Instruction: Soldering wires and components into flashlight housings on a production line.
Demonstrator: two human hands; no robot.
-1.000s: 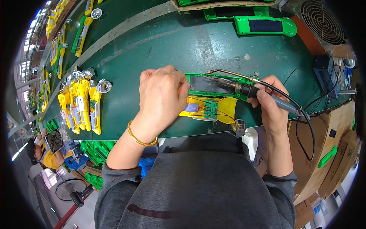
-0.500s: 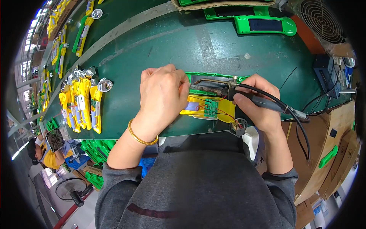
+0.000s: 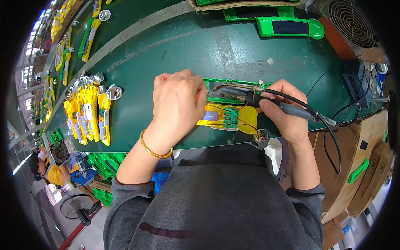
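Observation:
My right hand grips a grey-handled soldering iron with a thin bent metal tube along its top. Its tip points left, over an open green casing with a dark panel inside. At the casing's left end, my left hand is closed with fingertips curled out of sight; whatever it pinches is hidden. Just nearer to me lies a yellow housing carrying a lilac battery and a green circuit board. Thin red wires run from the board. A round lamp head sits at the housing's right end, by the table edge.
Several yellow torch bodies with silver reflectors lie grouped at left. Green casings rest at the far side, near a fan grille. A dark control box stands at right, cables trailing. Cardboard leans below it.
The soldering iron and my right hand have shifted slightly right and away from me. My left hand has stayed in place over the casing's left end.

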